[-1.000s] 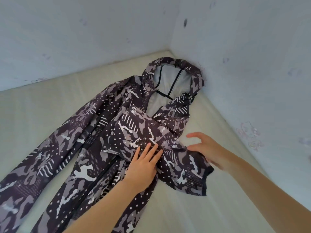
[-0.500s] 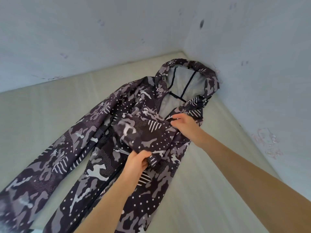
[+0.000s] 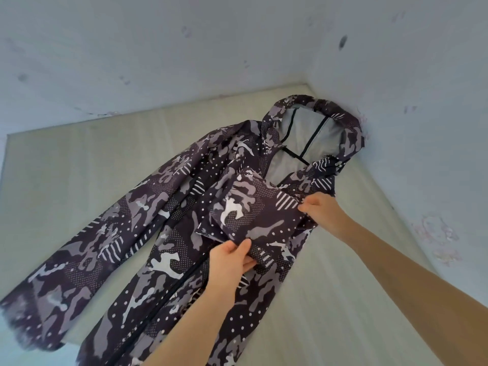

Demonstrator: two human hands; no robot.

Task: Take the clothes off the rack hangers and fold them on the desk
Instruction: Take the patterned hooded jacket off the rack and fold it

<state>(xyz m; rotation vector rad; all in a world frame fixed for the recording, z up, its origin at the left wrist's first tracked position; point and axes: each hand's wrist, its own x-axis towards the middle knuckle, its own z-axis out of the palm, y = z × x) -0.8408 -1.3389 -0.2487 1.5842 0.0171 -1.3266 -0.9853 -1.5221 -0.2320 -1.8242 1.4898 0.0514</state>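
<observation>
A dark camouflage-print hooded jacket point(image 3: 169, 233) lies spread on the pale green desk point(image 3: 330, 299), its hood in the far corner and one long sleeve stretching to the lower left. The right sleeve is folded across the chest. My left hand point(image 3: 232, 260) pinches the folded sleeve's lower edge between thumb and fingers. My right hand point(image 3: 320, 211) pinches the sleeve fabric near the right shoulder, below the hood.
Two pale blue walls point(image 3: 396, 75) meet in a corner behind the hood and bound the desk at the back and right. The desk's left edge point(image 3: 5, 154) shows at far left. Bare desk surface lies left and right of the jacket.
A second ago both hands lay flat by the sleeve. They then took hold of it and have carried the fold up across the chest. The camera has tilted slightly.
</observation>
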